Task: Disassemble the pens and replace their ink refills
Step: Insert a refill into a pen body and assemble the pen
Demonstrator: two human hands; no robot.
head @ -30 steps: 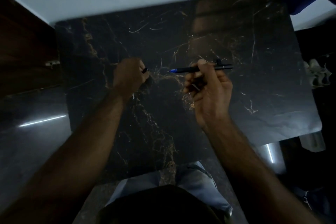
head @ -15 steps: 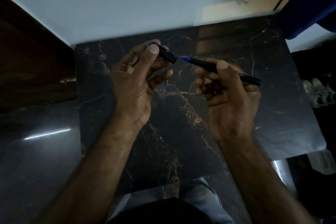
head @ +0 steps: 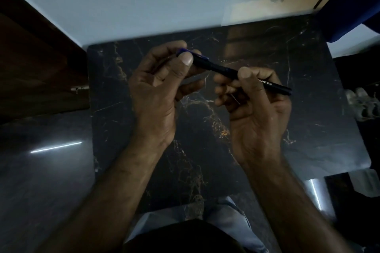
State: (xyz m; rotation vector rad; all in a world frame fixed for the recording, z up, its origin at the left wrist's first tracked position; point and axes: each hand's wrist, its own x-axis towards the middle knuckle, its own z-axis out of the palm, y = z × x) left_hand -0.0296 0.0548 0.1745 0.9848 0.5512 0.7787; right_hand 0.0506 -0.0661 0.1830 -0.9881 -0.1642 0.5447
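Observation:
A black pen with white lettering is held above the dark marble table. My right hand grips its barrel between thumb and fingers. My left hand pinches the black cap with a blue end, which now sits over the pen's tip, so cap and barrel form one slanted line from upper left to lower right. A thin clear refill seems to lie tucked in the left hand's fingers, though the dim light makes it hard to tell.
The table's far edge meets a pale wall. A dark wooden panel stands at the left, a blue object at the upper right. Pale shoes lie on the floor at the right. My knees show below the table.
Both hands rose from the table. The left hand brought the cap up to the blue tip and slid it on; the gap seen half a second ago is gone.

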